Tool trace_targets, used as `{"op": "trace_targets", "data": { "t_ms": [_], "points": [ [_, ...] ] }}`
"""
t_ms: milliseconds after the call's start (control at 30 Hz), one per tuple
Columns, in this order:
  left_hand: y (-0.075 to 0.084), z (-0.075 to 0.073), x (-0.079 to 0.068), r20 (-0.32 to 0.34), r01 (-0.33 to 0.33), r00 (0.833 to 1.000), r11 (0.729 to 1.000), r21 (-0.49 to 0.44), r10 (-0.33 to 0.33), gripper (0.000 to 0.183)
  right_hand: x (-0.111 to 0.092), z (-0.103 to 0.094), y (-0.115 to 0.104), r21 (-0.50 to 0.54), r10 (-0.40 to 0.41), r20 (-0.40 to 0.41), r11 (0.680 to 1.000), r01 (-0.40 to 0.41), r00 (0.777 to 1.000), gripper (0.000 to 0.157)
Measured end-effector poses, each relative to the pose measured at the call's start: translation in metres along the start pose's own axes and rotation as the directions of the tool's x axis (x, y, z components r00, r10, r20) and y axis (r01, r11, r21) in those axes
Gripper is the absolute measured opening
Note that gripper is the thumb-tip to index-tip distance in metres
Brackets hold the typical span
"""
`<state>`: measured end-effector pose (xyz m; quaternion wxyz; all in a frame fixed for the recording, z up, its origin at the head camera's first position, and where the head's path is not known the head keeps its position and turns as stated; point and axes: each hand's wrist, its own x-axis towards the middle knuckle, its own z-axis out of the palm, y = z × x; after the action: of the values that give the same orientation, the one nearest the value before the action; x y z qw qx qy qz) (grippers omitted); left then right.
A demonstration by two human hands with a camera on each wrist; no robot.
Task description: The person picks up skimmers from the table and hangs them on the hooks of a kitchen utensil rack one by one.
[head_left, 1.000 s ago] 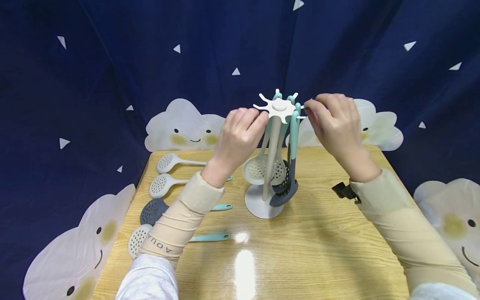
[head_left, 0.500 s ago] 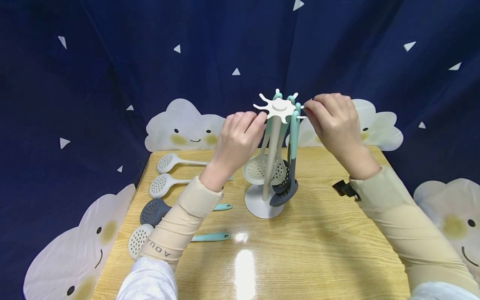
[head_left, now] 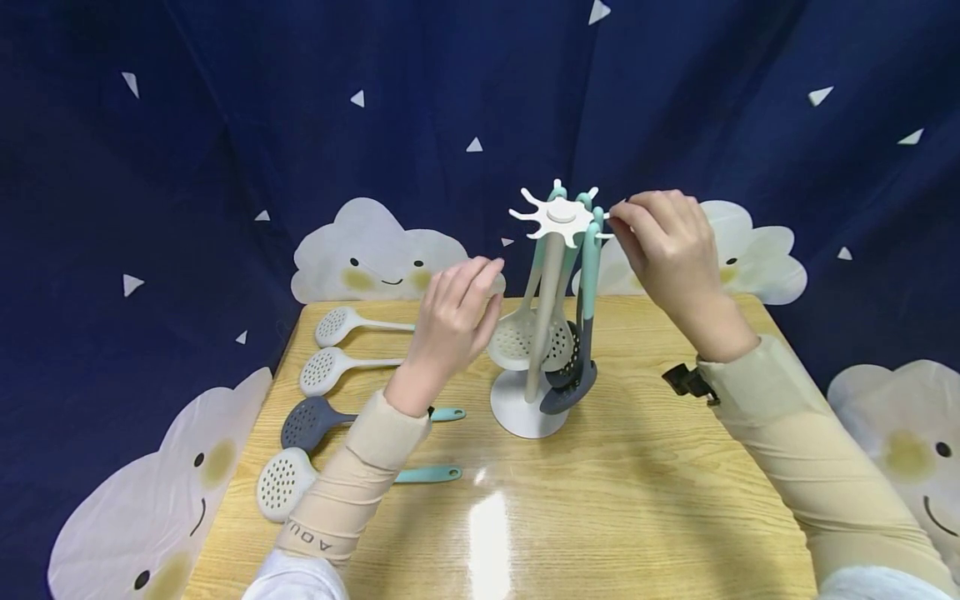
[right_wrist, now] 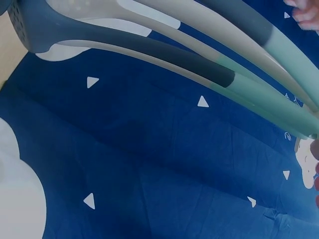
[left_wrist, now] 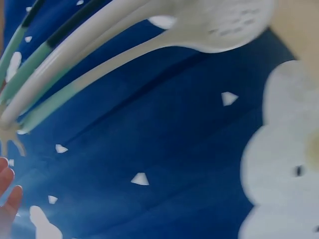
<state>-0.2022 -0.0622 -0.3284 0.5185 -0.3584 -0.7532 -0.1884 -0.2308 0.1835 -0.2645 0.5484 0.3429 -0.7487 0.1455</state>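
A white utensil stand (head_left: 551, 287) with a hooked top and round base stands upright on the table. From its hooks hang several teal-handled utensils, among them a pale skimmer (head_left: 512, 342) and a dark grey ladle (head_left: 567, 400). My right hand (head_left: 671, 250) pinches the tip of a hook arm on the stand's right side, its fingertips partly hiding that tip. Left of the stand and apart from it, my left hand (head_left: 452, 321) hangs in the air with loose fingers, holding nothing. Only its fingertips show at the edge of the left wrist view.
Several utensils lie in a column at the table's left: two pale skimmers (head_left: 336, 327), a dark grey skimmer (head_left: 306, 423) and a nearer pale turner-like slotted one (head_left: 281, 483). My left forearm covers parts of their handles. A blue curtain (head_left: 420, 75) hangs behind the table (head_left: 622, 500).
My left hand has come off the stand's hooked top, moving down and to the left as its fingers loosened. My right hand stays at its hook arm.
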Motion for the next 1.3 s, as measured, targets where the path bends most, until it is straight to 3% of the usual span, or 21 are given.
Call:
{"op": "trace_targets", "data": {
  "t_ms": [100,200,267,333,467,633,700,900,933,1000,1067,1300],
  "points": [
    [-0.002,-0.002,-0.027,0.052,0.037,0.998,0.999,-0.014,-0.036,0.033,0.000,0.000,0.000,0.005,0.003,-0.004,1.000,-0.003,1.000,0.006],
    [-0.006,-0.006,-0.057,0.154,0.088,0.985,0.996,-0.024,-0.083,0.035,0.000,0.001,0.000,0.009,0.002,-0.008,1.000,-0.002,1.000,0.006],
    [-0.010,-0.009,-0.078,0.239,0.129,0.964,0.991,-0.028,-0.118,0.039,0.000,0.001,0.000,0.012,0.000,-0.005,1.000,0.000,1.000,0.006],
    [-0.014,-0.012,-0.097,0.335,0.166,0.930,0.986,-0.025,-0.149,0.041,0.000,0.001,0.001,0.014,-0.002,0.000,1.000,0.002,1.000,0.006],
    [-0.015,-0.018,-0.132,0.512,0.211,0.841,0.977,-0.013,-0.175,0.044,0.000,0.001,0.002,0.019,0.000,0.003,1.000,0.000,1.000,0.006],
    [-0.006,-0.023,-0.167,0.680,0.282,0.707,0.959,-0.021,-0.193,0.046,0.000,0.001,0.001,0.021,0.004,0.000,1.000,-0.004,1.000,0.005],
    [-0.002,-0.024,-0.177,0.735,0.319,0.647,0.948,-0.016,-0.205,0.049,0.000,0.001,0.001,0.020,0.005,-0.002,1.000,-0.004,1.000,0.006],
    [0.007,-0.028,-0.201,0.873,0.437,0.430,0.899,0.022,-0.230,0.059,0.001,0.001,-0.001,0.026,0.005,-0.001,1.000,-0.005,1.000,0.006],
    [0.008,-0.029,-0.204,0.887,0.445,0.399,0.895,0.035,-0.233,0.060,0.001,0.002,-0.001,0.026,0.006,-0.002,1.000,-0.006,1.000,0.006],
    [0.009,-0.030,-0.211,0.905,0.449,0.352,0.891,0.060,-0.238,0.060,0.001,0.002,-0.001,0.026,0.009,-0.002,1.000,-0.009,1.000,0.006],
    [0.010,-0.031,-0.216,0.916,0.443,0.325,0.894,0.075,-0.238,0.059,0.001,0.002,-0.001,0.026,0.012,-0.006,1.000,-0.012,1.000,0.006],
    [0.011,-0.033,-0.229,0.928,0.434,0.285,0.896,0.097,-0.239,0.048,0.000,0.001,-0.001,0.028,0.020,-0.017,0.999,-0.019,1.000,0.006]
  ]
}}
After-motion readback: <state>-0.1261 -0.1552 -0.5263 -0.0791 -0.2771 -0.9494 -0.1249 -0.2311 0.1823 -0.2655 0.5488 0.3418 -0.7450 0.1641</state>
